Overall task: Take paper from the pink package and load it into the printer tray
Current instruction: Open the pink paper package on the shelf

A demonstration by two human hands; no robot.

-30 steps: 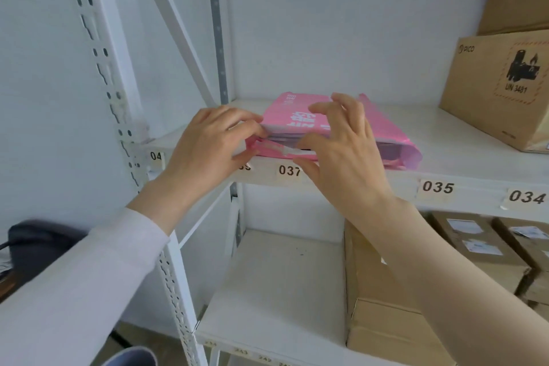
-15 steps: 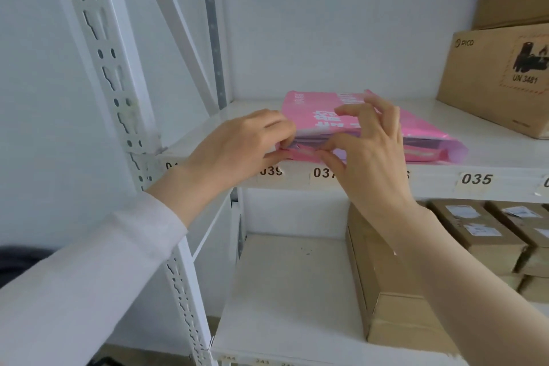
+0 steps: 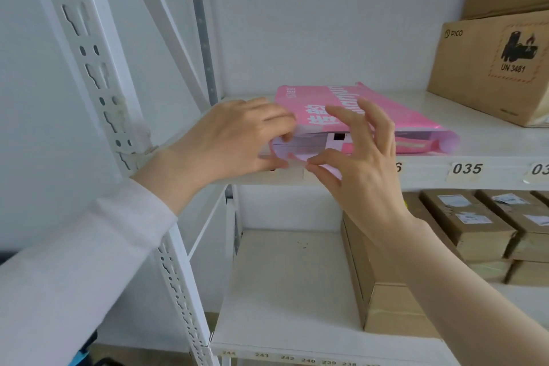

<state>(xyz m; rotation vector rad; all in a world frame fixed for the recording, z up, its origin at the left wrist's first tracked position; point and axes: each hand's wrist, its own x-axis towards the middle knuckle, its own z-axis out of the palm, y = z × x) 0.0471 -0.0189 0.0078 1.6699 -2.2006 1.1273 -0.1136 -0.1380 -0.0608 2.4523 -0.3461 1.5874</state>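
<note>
A pink paper package (image 3: 320,101) lies flat on a white shelf (image 3: 481,142), its open end facing me. White sheets (image 3: 300,145) show inside the opening. My left hand (image 3: 234,140) grips the left corner of that open end, thumb below and fingers on top. My right hand (image 3: 356,157) pinches the loose lower flap of the wrapper between thumb and forefinger, its other fingers spread over the package. No printer is in view.
A slotted white upright (image 3: 98,77) of the rack stands at the left. A brown PICO carton (image 3: 499,68) sits on the same shelf at the right. Cardboard boxes (image 3: 383,291) fill the right part of the shelf below. Number labels run along the shelf edge.
The package's front end has been opened wider, so white sheets now show. My right hand has dropped to the lower flap. The view has moved closer.
</note>
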